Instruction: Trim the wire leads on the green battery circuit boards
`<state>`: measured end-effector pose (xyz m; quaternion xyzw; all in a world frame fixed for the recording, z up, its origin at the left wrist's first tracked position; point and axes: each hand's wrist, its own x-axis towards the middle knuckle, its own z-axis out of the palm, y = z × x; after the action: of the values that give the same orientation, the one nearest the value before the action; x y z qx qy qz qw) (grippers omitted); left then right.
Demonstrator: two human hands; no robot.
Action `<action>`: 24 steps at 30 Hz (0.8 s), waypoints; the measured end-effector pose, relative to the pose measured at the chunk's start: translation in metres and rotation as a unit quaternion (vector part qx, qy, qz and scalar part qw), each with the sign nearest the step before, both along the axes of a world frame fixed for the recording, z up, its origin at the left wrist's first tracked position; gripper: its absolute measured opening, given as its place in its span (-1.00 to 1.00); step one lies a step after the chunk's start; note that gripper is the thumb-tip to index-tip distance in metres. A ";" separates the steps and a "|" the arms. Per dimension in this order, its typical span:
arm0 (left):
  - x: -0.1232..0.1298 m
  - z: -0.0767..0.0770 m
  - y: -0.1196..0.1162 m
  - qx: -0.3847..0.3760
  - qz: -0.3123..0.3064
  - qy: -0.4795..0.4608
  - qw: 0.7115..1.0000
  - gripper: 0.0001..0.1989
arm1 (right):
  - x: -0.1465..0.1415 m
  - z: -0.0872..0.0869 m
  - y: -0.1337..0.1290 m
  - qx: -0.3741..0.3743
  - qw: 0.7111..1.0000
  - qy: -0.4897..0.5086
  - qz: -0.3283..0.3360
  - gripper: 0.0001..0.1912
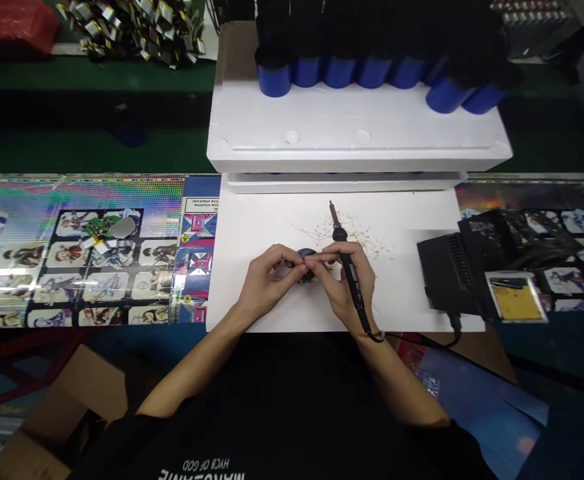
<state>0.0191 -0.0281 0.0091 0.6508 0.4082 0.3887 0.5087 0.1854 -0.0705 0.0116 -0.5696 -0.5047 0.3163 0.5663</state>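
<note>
Over the white board, my left hand (268,279) is closed, thumb and fingertips pinching a small round part (306,253) with a dark top and green beneath, which looks like a circuit board. My right hand (348,283) is closed too; a black soldering iron (354,287) lies across it, tip pointing away from me. The thumb and fingertips of that hand meet the left ones at the small part. Fingers cover most of the part, and a bit of yellow shows beside it. Thin wire strands and brown crumbs (365,237) lie beyond my hands.
A white foam box (357,157) stands at the back, with several blue cylinders (339,72) on it. A black soldering station (447,273) and a yellow sponge tray (516,297) are at right. Green circuit boards (103,227) lie at left on the printed sheet. The iron's cord (422,341) trails along the front edge.
</note>
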 end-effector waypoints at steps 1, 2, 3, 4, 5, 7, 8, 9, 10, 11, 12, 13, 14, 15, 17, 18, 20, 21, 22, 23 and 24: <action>0.000 0.000 0.000 -0.009 0.001 -0.006 1.000 -0.89 | 0.000 0.000 0.000 -0.004 1.000 0.001 -0.007 -0.75; 0.000 -0.001 -0.001 -0.019 0.002 -0.011 1.000 -0.88 | 0.000 -0.001 0.000 -0.005 1.000 0.001 -0.012 -0.74; 0.000 -0.001 -0.001 -0.028 0.003 -0.016 0.999 -0.88 | 0.000 -0.001 0.001 -0.006 1.000 0.002 -0.016 -0.73; 0.001 -0.001 -0.001 -0.035 0.003 -0.019 0.999 -0.87 | 0.000 -0.002 0.001 -0.006 1.000 0.004 -0.016 -0.73; 0.001 -0.002 -0.002 -0.041 0.003 -0.021 0.999 -0.86 | 0.000 -0.002 0.001 -0.006 1.000 0.008 -0.014 -0.72; 0.001 -0.003 -0.002 -0.048 0.004 -0.027 0.998 -0.85 | 0.000 -0.003 0.002 -0.005 1.000 0.012 -0.004 -0.72; 0.001 -0.003 -0.002 -0.052 0.004 -0.032 0.998 -0.85 | -0.001 -0.002 0.002 -0.003 1.000 0.013 0.000 -0.72; 0.000 -0.003 -0.002 -0.056 0.002 -0.036 0.998 -0.86 | -0.001 -0.002 0.002 -0.002 1.000 0.012 0.005 -0.72; 0.000 -0.003 -0.001 -0.061 -0.002 -0.041 0.997 -0.86 | -0.001 -0.002 0.003 0.001 1.000 0.010 0.010 -0.72; -0.001 -0.002 -0.001 -0.066 -0.008 -0.042 0.997 -0.86 | -0.001 -0.001 0.003 0.003 1.000 0.007 0.015 -0.73; -0.002 -0.001 0.000 -0.070 -0.016 -0.040 0.997 -0.86 | -0.001 -0.001 0.003 0.005 1.000 0.004 0.018 -0.73; -0.003 0.001 0.001 -0.073 -0.025 -0.037 0.996 -0.87 | 0.000 -0.001 0.003 0.007 1.000 0.002 0.022 -0.73; -0.004 0.003 0.003 -0.074 -0.035 -0.033 0.996 -0.87 | 0.000 0.000 0.003 0.009 1.000 0.002 0.025 -0.73; -0.005 0.005 0.004 -0.075 -0.044 -0.027 0.996 -0.87 | 0.000 0.000 0.003 0.011 1.000 0.003 0.027 -0.72; -0.007 0.008 0.007 -0.070 -0.054 -0.017 0.996 -0.87 | 0.002 0.000 0.003 0.015 0.999 0.005 0.031 -0.70; -0.007 0.009 0.009 -0.066 -0.057 -0.015 0.996 -0.87 | 0.002 -0.001 0.003 0.016 0.999 0.004 0.031 -0.70; -0.007 0.009 0.011 -0.058 -0.056 -0.019 0.997 -0.87 | 0.002 -0.001 0.002 0.019 0.999 -0.006 0.026 -0.69; -0.007 0.008 0.012 -0.055 -0.053 -0.026 0.997 -0.88 | 0.002 -0.001 0.002 0.021 0.999 -0.014 0.022 -0.68; -0.006 0.007 0.012 -0.054 -0.051 -0.036 0.997 -0.88 | 0.001 -0.001 0.002 0.024 0.999 -0.020 0.017 -0.68; -0.005 0.005 0.012 -0.054 -0.048 -0.044 0.996 -0.89 | 0.000 -0.001 0.002 0.027 0.999 -0.026 0.014 -0.69; -0.004 0.004 0.012 -0.055 -0.045 -0.050 0.996 -0.89 | 0.000 -0.002 0.002 0.029 0.999 -0.031 0.013 -0.69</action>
<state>0.0148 -0.0163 0.0128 0.6192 0.3734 0.3741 0.5807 0.1852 -0.0683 0.0100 -0.5555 -0.5386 0.2913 0.5626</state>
